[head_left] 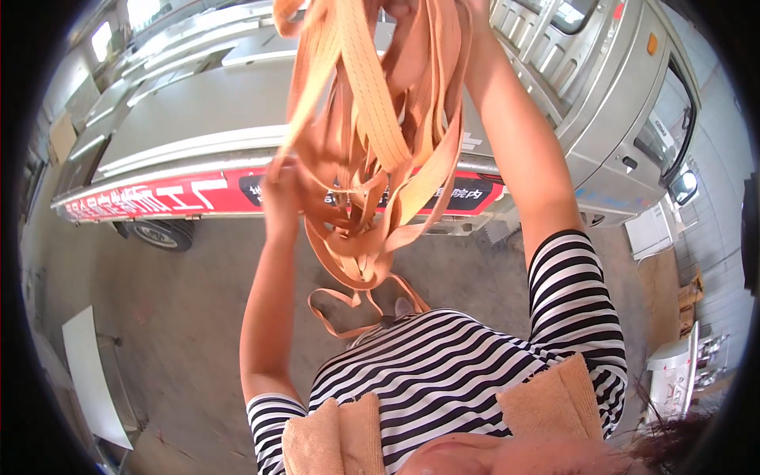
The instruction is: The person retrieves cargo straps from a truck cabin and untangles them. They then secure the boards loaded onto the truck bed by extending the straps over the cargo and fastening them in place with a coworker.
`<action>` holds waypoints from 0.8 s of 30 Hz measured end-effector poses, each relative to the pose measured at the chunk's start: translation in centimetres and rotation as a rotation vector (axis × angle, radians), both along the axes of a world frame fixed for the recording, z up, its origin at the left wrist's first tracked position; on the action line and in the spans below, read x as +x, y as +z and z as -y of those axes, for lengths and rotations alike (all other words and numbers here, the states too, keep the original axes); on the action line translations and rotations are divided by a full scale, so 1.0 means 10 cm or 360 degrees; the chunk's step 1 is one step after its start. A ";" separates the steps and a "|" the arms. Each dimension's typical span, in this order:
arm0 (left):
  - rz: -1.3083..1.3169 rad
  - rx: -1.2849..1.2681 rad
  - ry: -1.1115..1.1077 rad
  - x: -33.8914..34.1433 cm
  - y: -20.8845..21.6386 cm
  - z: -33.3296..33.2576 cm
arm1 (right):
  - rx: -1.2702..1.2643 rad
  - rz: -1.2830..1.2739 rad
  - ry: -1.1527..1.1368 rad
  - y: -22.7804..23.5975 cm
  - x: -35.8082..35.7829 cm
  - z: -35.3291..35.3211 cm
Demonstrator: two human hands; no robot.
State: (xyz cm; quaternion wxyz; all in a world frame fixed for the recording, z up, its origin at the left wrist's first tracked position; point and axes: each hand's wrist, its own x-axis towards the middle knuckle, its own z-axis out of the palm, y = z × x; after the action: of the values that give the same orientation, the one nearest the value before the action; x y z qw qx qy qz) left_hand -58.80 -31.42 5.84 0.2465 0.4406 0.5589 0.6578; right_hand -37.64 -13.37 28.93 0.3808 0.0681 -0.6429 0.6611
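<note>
A long orange webbing strap, stitched along its length, hangs in a thick bundle of loops in front of me. My right hand is raised at the top edge of the view and grips the upper part of the bundle. Straps and the picture's edge cover most of its fingers. Lower down, my left hand closes on the bundle's left side, slightly blurred, with its fingers partly behind the loops. Loose lengths of the strap dangle below, close to my striped shirt.
Ahead stands a light-coloured truck with its cab at the right. Large flat panels lie on its bed, above a red banner along the side. A white board stands at the left, and white equipment at the right.
</note>
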 end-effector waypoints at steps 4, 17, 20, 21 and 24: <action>0.0104 0.0191 0.0286 -0.50 0.28 0.05 | -0.0090 -0.0103 0.0215 -0.22 0.23 -0.05; 0.0367 -0.0017 -0.1320 0.48 0.10 0.09 | -0.0914 -0.0046 0.0179 -0.88 0.03 0.42; 0.0552 0.0139 -0.0999 0.65 0.02 -0.13 | -0.0293 0.0379 0.0056 -0.93 0.03 0.65; 0.0694 0.0142 -0.0817 0.65 0.04 -0.12 | -0.0258 0.0706 -0.0154 -0.98 0.08 0.66; 0.0454 0.0407 -0.0394 0.36 0.33 -0.07 | 0.0001 0.0929 -0.0067 -1.10 0.09 0.43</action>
State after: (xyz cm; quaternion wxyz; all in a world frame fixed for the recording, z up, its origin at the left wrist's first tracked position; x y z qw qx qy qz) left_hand -55.24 -30.71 9.16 0.3441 0.4360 0.3722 0.7436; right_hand -36.79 -17.65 17.95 0.1934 -0.1382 -0.7267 0.6445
